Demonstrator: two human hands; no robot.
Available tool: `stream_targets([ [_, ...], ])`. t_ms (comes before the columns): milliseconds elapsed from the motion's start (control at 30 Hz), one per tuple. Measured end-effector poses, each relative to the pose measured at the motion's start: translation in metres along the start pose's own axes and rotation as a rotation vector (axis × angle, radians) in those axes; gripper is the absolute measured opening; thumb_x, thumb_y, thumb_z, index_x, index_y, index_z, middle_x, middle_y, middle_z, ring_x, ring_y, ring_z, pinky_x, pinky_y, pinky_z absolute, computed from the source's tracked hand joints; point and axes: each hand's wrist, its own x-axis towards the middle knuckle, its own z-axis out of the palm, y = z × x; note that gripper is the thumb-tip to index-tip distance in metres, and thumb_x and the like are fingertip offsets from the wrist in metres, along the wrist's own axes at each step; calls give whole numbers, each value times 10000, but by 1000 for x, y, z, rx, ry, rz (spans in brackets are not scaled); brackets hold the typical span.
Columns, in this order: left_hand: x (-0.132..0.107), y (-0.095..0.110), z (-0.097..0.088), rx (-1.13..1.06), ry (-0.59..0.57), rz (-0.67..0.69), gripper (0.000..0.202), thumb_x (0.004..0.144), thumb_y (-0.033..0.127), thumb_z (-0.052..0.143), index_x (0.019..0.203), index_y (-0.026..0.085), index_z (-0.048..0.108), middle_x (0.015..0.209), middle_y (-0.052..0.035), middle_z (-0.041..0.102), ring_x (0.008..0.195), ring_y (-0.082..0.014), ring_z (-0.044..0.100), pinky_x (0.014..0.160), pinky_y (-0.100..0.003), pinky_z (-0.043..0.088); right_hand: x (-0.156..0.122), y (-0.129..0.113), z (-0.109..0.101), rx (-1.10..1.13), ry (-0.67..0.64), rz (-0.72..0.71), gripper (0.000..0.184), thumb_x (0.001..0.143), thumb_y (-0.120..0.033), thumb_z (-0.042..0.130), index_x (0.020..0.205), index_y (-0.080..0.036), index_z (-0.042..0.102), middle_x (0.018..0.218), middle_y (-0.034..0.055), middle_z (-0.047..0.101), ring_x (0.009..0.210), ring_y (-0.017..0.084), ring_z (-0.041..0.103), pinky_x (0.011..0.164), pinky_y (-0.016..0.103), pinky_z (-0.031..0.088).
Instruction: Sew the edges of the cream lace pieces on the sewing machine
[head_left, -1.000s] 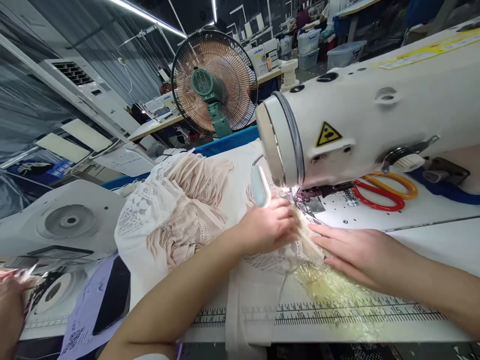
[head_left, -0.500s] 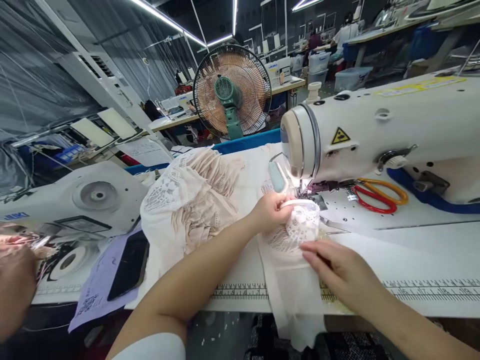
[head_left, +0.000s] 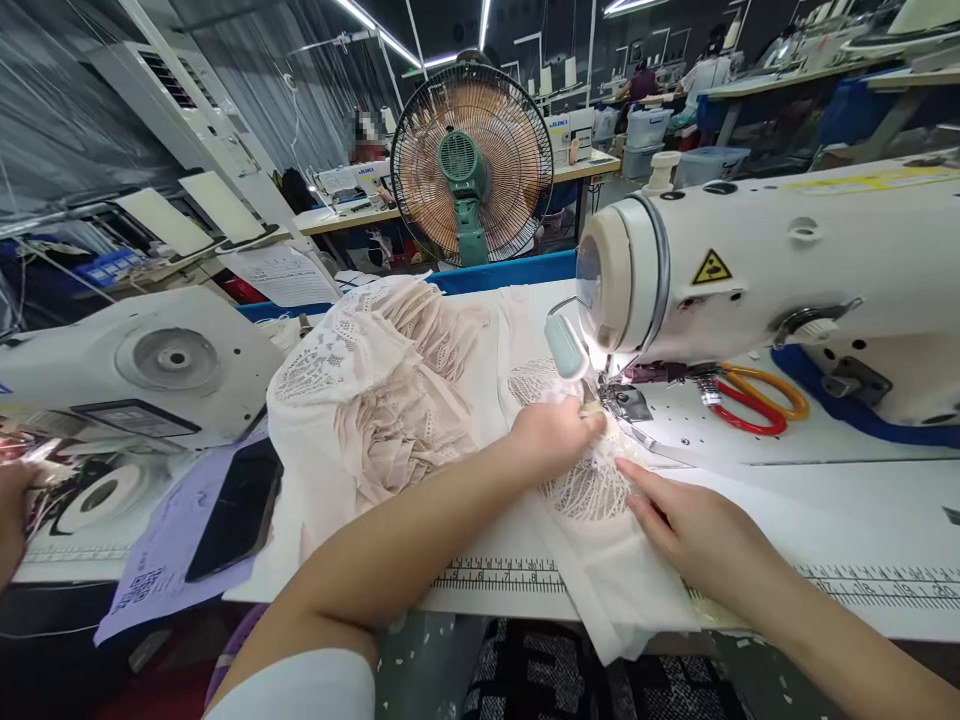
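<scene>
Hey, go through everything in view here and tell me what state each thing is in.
Left hand: pinching lace fabric at presser foot.
Right hand: open, flat on lace fabric.
Lace fabric: bunched on the table.
Sewing machine: needle light on.
Fan: blades blurred, seemingly spinning.
Phone: screen dark.
Scissors: lying flat, blades hidden.

Cream lace garment [head_left: 405, 400] lies bunched, spread flat under presser foot.
</scene>
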Motion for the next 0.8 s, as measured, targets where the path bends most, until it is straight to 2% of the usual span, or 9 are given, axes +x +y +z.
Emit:
stream_targets([
  [100,4,-1,4,-53,42,-29,387,919,377,314,1218,258,529,898,-77,546,648,-196,531,504,-254,338,6,3,-1,-51,-7,10,482,851,-241,260,1176,-122,596,629,32,666,556,225,624,426,307,444],
  [200,6,-2,11,-73,148,-38,383,940,373,294,1190,213,535,886,-69,549,694,-187,522,537,-258,334,11,7,-3,-66,-40,33,477,837,-228,279,1177,-140,602,728,44,699,631,229,651,477,316,484],
  [333,9,-5,24,21,409,107,334,955,303,298,986,200,614,1023,-62,566,871,-202,510,637,-303,330,15,12,-4,-95,-47,11,470,828,-209,290,1170,-154,607,801,50,712,648,221,657,489,306,498],
  [400,11,-7,29,63,483,191,333,951,239,306,865,175,620,1052,-49,579,925,-197,497,685,-329,319,15,14,-3,-93,-31,-10,464,824,-196,294,1156,-157,614,860,54,713,667,217,659,507,308,508],
  [467,11,-9,30,83,466,248,311,939,188,314,858,154,613,1028,-46,600,940,-192,493,702,-344,312,15,15,-3,-86,-33,-14,465,825,-198,288,1151,-166,617,872,44,712,679,209,661,516,298,511],
  [533,11,-10,29,89,396,269,275,924,171,332,934,141,606,1028,-49,607,951,-197,491,707,-355,313,15,16,-3,-67,-55,2,473,834,-216,275,1166,-175,609,865,31,712,696,202,661,528,287,508],
  [667,10,-9,22,49,255,217,271,904,174,357,1055,136,578,1119,-42,584,997,-210,476,740,-375,336,17,17,-4,-12,-134,69,493,844,-254,258,1216,-186,575,896,35,702,734,209,646,580,308,500],
  [800,10,-6,18,21,192,187,304,900,167,345,1117,142,558,1178,-28,562,1055,-211,456,776,-382,356,20,15,-6,-5,-203,130,521,837,-270,246,1257,-188,544,820,33,686,711,224,616,598,342,479],
])
